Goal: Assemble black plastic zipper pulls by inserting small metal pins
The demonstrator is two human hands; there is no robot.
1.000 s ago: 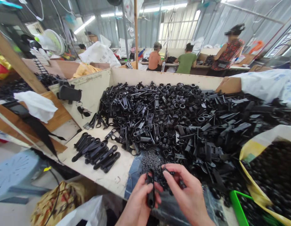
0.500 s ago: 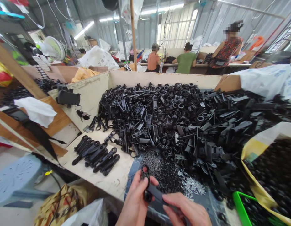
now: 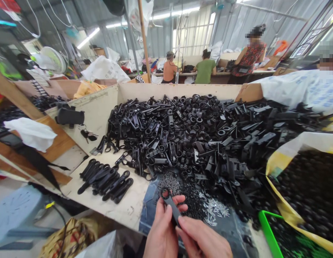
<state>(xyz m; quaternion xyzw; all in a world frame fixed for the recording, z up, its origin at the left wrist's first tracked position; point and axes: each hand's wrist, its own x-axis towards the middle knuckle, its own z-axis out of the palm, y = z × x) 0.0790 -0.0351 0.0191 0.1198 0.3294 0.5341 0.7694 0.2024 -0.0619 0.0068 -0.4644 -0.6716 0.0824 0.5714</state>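
Note:
At the bottom middle, both hands close on one long black plastic part [image 3: 170, 203] with a ring at its far end. My left hand [image 3: 162, 233] wraps round it from the left. My right hand [image 3: 202, 240] pinches its near end with the thumb on top. Just beyond the hands lie small black bits and several pale pins [image 3: 213, 208] on a dark blue cloth [image 3: 149, 206]. A big heap of black plastic parts [image 3: 198, 139] fills the bin behind. A neat row of assembled black parts [image 3: 106, 179] lies to the left on the bench.
A yellow-edged bag of small black pieces [image 3: 306, 186] and a green tray [image 3: 266, 225] sit at the right. A co-worker's pale sleeve [image 3: 298, 89] reaches over the bin's right rim. A black case with keys [image 3: 71, 118] and white cloth [image 3: 30, 132] lie left. Other people work at far tables.
My right hand left the small bits and came down onto the near end of the black part. The part now lies lengthwise between both hands. The view shifted slightly left.

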